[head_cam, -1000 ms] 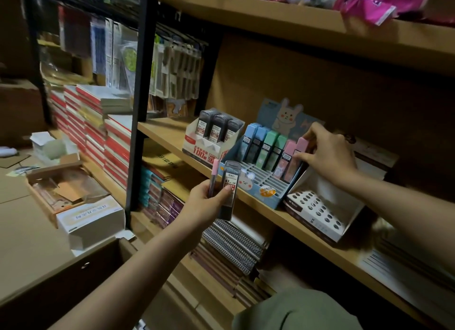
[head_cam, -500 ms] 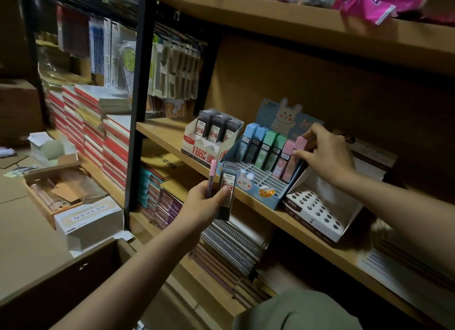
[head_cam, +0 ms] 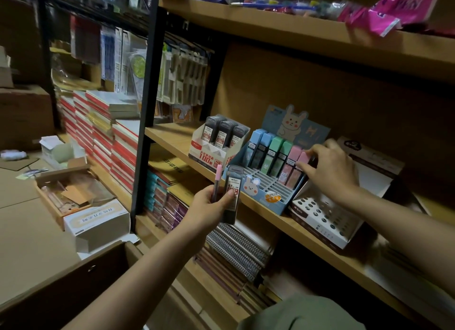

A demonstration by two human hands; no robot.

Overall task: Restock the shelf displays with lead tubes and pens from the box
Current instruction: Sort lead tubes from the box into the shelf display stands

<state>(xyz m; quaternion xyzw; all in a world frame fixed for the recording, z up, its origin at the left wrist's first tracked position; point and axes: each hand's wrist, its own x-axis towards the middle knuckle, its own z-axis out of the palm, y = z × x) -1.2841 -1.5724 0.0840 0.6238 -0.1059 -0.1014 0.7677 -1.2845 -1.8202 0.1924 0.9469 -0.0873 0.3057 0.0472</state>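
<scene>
Right hand (head_cam: 331, 167) lower, on pink tube (head_cam: 301, 163)

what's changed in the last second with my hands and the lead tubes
Little. The right hand kept its fingertips on the pink lead tube at the end of the blue rabbit display, only shifting slightly. The left hand still holds the dark lead tube and pink-capped pen below the shelf edge.

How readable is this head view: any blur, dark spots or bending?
Head view: dim and warm overall; right hand slightly motion-blurred at the pink lead tube; label on the dark tube in the left hand readable; shelf edges bow from the wide lens.
</scene>
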